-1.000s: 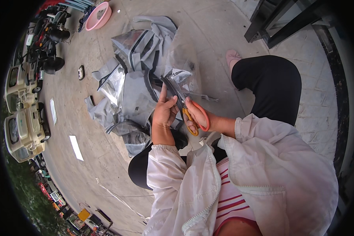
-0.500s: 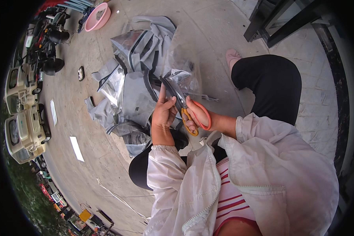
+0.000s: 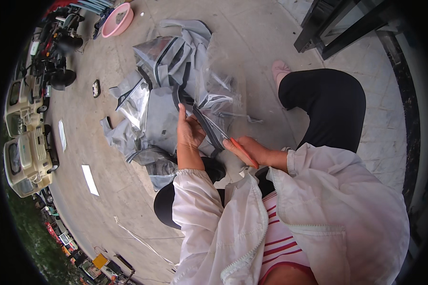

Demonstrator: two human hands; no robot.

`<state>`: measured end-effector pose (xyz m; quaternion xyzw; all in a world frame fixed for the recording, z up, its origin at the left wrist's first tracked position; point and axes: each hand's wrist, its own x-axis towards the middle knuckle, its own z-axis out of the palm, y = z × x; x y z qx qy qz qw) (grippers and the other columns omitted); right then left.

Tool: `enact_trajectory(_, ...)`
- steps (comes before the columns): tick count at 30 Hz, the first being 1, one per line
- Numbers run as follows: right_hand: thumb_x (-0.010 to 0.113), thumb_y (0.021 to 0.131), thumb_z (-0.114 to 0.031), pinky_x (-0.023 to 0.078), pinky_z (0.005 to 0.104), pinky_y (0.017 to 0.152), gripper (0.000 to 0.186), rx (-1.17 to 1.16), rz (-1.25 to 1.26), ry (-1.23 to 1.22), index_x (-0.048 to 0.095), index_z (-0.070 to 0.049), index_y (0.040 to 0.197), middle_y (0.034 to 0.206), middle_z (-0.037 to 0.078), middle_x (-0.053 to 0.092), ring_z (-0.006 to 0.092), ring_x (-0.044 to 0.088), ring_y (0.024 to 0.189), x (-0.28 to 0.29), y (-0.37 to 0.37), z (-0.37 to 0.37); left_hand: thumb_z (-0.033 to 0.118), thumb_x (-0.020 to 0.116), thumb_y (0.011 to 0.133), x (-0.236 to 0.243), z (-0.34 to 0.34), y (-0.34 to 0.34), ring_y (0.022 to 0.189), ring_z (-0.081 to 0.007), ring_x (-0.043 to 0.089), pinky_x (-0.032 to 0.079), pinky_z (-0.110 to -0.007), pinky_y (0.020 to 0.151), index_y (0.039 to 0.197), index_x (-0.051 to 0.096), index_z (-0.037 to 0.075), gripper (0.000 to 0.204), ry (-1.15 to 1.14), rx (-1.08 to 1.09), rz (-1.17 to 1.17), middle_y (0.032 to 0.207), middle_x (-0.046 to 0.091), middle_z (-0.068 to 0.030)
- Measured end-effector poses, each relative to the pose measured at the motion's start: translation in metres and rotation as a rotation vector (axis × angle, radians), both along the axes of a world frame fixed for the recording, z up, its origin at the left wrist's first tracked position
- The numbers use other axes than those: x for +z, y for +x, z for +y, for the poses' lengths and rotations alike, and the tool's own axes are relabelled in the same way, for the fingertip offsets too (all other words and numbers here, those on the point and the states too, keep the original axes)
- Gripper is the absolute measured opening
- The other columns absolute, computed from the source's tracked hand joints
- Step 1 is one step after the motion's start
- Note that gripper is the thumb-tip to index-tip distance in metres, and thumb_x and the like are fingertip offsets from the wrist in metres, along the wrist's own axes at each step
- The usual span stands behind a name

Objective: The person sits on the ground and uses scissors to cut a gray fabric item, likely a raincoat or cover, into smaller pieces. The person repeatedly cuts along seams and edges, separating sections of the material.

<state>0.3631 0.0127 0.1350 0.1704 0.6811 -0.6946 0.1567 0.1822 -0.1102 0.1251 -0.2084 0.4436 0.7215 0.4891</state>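
Observation:
A crumpled grey cloth and clear plastic cover (image 3: 161, 111) with black edging lies on the ground before me. My left hand (image 3: 190, 131) is at its near side, one finger stretched up along the cloth and the others curled at the black-edged part. My right hand (image 3: 252, 150) is closed around the orange handle of a pair of scissors (image 3: 242, 151). Their blades reach up and left along the black strip (image 3: 207, 124), beside the clear plastic. The second handle loop is hidden by the right hand. What the left fingertips pinch is partly hidden.
A pink basin (image 3: 118, 20) stands at the far left. Motorbikes (image 3: 62, 57) and beige three-wheeled vehicles (image 3: 27, 159) line the left side. A white strip (image 3: 90, 180) and a small dark tray (image 3: 96, 89) lie on the ground. A black metal frame (image 3: 342, 28) stands at the far right.
My left hand has moved down and left, away from the blades. The right hand has turned and shifted slightly down and right, so the scissors are seen more edge-on.

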Motion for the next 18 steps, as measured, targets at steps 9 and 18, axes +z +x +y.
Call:
enact_trajectory(9, 0.044, 0.093, -0.056, 0.04, 0.0356, 0.06, 0.066, 0.124, -0.075, 0.041, 0.052, 0.003, 0.064, 0.056, 0.011, 0.047, 0.0172, 0.045, 0.057, 0.019, 0.01, 0.006, 0.019, 0.057, 0.092, -0.05, -0.001, -0.034, 0.081, -0.0223, 0.062, 0.052, -0.037, 0.076, 0.1, 0.061, 0.002, 0.019, -0.177, 0.023, 0.192, 0.092, 0.065, -0.0072)
enact_trajectory(18, 0.046, 0.096, -0.044, 0.041, 0.0362, 0.062, 0.051, -0.004, 0.142, 0.027, 0.052, 0.001, 0.073, 0.063, 0.013, 0.049, 0.0191, 0.047, 0.061, 0.023, 0.01, 0.007, 0.008, 0.059, 0.09, 0.034, 0.026, -0.016, 0.073, -0.0132, 0.06, 0.05, -0.025, 0.065, 0.11, 0.057, 0.003, 0.021, 0.069, 0.195, 0.416, 0.087, 0.064, -0.0049)
